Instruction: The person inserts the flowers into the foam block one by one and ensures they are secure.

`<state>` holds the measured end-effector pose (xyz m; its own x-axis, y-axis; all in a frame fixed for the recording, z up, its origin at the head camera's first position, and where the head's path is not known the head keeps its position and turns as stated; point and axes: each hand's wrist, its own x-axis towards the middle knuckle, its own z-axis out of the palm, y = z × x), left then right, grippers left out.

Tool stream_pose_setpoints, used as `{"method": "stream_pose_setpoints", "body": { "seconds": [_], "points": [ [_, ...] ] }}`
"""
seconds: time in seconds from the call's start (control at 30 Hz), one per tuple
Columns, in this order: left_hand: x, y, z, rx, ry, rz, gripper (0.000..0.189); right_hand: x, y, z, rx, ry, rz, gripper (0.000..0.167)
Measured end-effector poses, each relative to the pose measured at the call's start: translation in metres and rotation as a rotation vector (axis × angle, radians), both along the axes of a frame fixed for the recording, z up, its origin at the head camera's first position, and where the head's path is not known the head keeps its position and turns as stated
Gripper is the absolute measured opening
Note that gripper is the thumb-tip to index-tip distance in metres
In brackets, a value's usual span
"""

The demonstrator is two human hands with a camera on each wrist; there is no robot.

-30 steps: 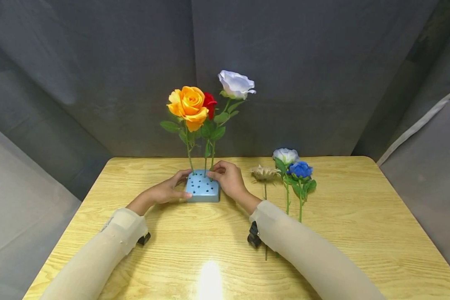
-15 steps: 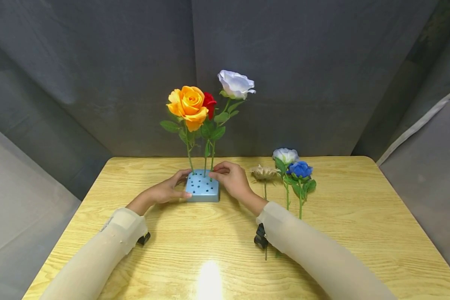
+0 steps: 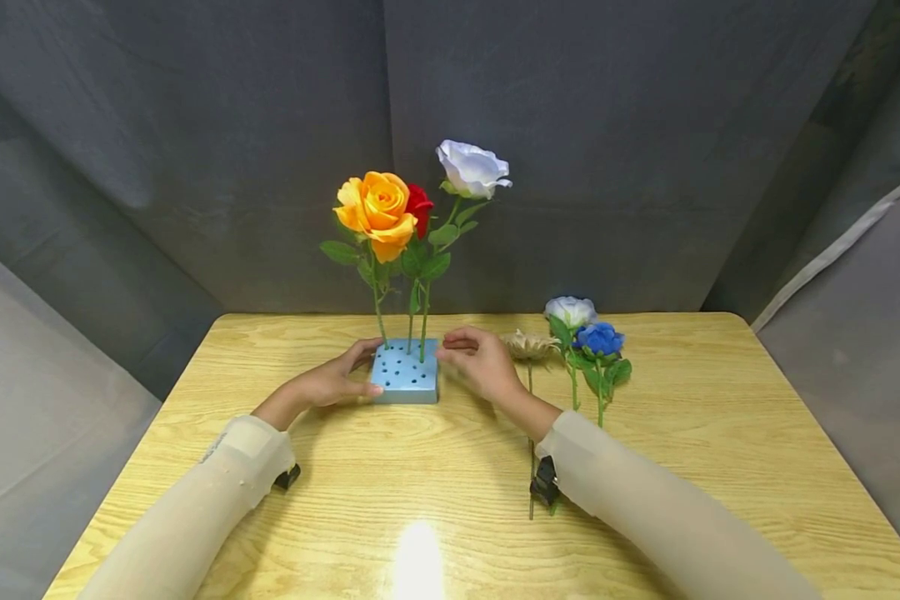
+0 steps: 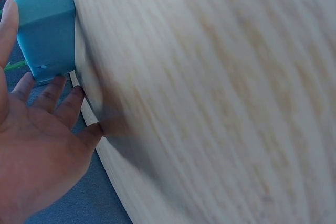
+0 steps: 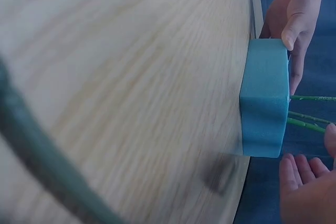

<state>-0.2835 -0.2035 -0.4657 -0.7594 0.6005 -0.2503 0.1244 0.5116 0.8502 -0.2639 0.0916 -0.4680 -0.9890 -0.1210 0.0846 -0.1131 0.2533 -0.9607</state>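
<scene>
A light-blue block [image 3: 405, 385] with several holes in its top stands on the table. An orange rose [image 3: 378, 208], a red rose [image 3: 420, 210] and a white rose [image 3: 471, 169] rise upright from it on green stems. My left hand [image 3: 324, 383] grips the block's left side, thumb on the near corner and fingers toward the back; the left wrist view shows the fingertips against the block [image 4: 46, 14]. My right hand [image 3: 483, 365] is just right of the block, fingers loosely bent and holding nothing. In the right wrist view this hand [image 5: 310, 184] is apart from the stems [image 5: 307, 125].
To the right lie a beige flower [image 3: 529, 345], a pale white rose [image 3: 571, 312] and a blue flower [image 3: 600, 339], their stems toward me. My right forearm passes over the lower stems. A dark grey curtain [image 3: 570, 167] hangs behind the wooden table [image 3: 345, 500].
My right hand has let go of the white rose's stem and moved right, away from the block. The left hand has stayed in place and the flowers still stand.
</scene>
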Motion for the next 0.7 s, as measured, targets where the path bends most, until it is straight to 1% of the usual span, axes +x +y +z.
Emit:
{"method": "stream_pose_setpoints", "body": {
  "seconds": [0.17,0.4,0.7],
  "points": [
    [-0.001,0.0,0.0,-0.003,0.004,-0.003,0.092,0.007,0.007,0.0,0.002,0.006,0.006,0.039],
    [-0.001,0.0,-0.001,-0.009,0.002,-0.005,0.093,0.017,0.019,0.003,0.03,-0.014,-0.005,0.04],
    [-0.002,-0.001,-0.004,0.002,-0.025,0.009,0.094,0.034,0.037,0.001,0.079,0.005,-0.011,0.048]
  ]
}}
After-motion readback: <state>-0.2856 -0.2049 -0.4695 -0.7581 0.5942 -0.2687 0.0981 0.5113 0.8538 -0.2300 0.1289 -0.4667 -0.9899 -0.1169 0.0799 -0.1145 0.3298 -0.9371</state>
